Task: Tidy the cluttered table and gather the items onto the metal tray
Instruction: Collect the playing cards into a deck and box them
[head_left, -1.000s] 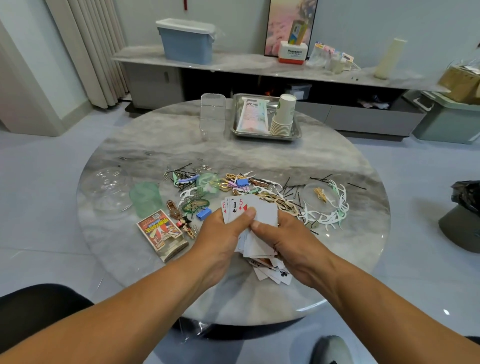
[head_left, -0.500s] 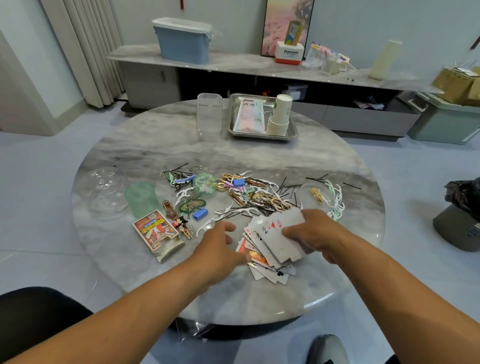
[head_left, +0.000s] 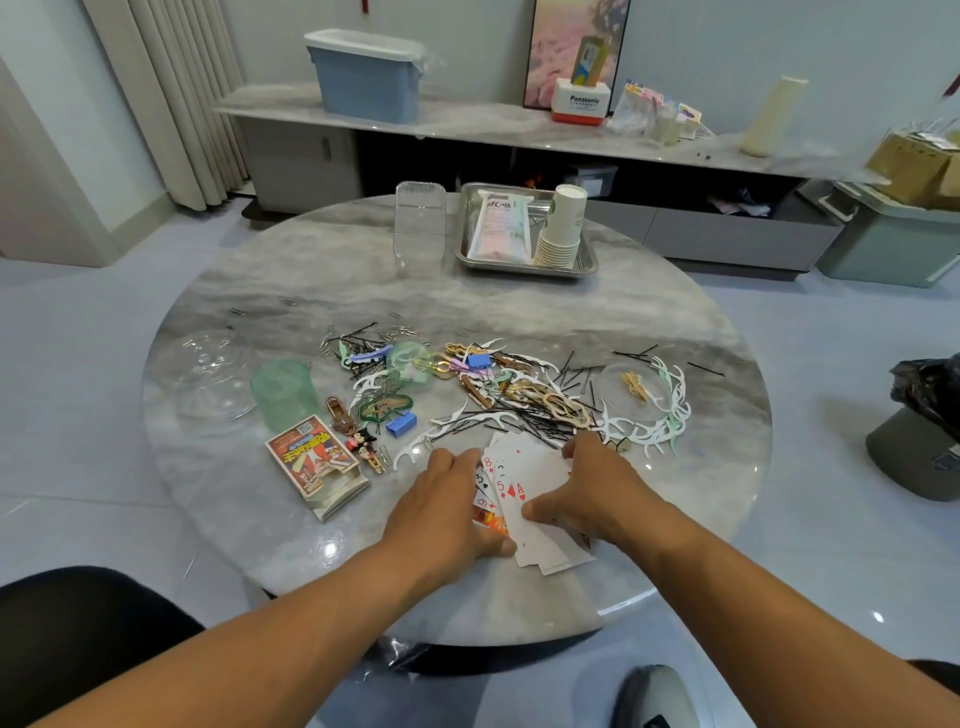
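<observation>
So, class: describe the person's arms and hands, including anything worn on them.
Both forearms are bare to the frame's edge: no sleeves show. The left hand and right hand wear no gloves, and no rings, watch or bracelets are visible.

"Panasonic" stands on the white-and-red box (head_left: 581, 101) on the sideboard, at one o'clock. The fanned playing cards (head_left: 524, 493) near the table's six o'clock edge show 8, 5, 9, 3 and A. Print on the card box (head_left: 311, 454) is unreadable.

Soft, even indoor light; glare spots on the table (head_left: 332, 545); wide-angle bending blurs the edges.
</observation>
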